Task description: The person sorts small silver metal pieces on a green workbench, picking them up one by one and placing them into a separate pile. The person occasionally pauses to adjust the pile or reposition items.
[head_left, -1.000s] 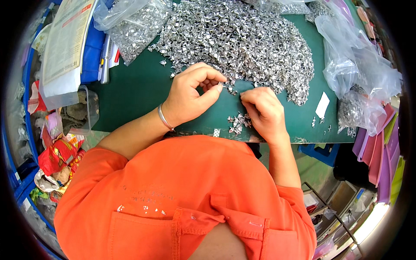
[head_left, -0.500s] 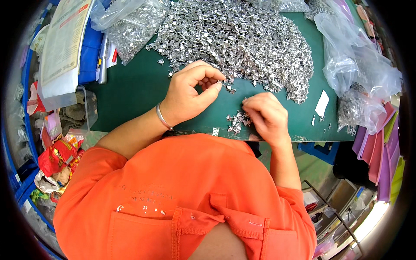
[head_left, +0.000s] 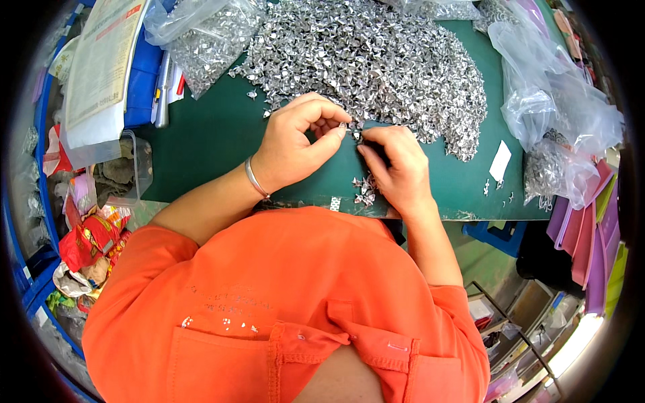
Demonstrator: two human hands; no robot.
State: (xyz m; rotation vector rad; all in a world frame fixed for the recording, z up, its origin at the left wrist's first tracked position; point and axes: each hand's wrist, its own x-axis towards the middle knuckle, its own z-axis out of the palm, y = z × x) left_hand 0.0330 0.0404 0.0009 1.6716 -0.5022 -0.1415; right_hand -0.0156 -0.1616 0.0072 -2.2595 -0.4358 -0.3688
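A wide heap of small shiny silver metal pieces (head_left: 376, 64) covers the far middle of the green table (head_left: 201, 148). At its near edge my left hand (head_left: 295, 138) is closed, thumb and forefinger pinching a small silver metal piece (head_left: 342, 127). Just to the right, my right hand (head_left: 400, 161) is closed too, its thumb and forefinger close together near the left fingertips. What sits between the right fingers is too small to make out. A little cluster of silver pieces (head_left: 364, 191) lies by the table's front edge, partly behind my right hand.
Clear plastic bags of metal pieces stand at the back left (head_left: 208, 47) and at the right (head_left: 554, 161). A blue bin (head_left: 142, 84) with papers and a clear plastic box (head_left: 138, 164) are on the left. A white paper slip (head_left: 500, 160) lies at the right.
My right hand has moved up and left from the small cluster to beside my left fingertips. The left hand has hardly moved and keeps its pinch.
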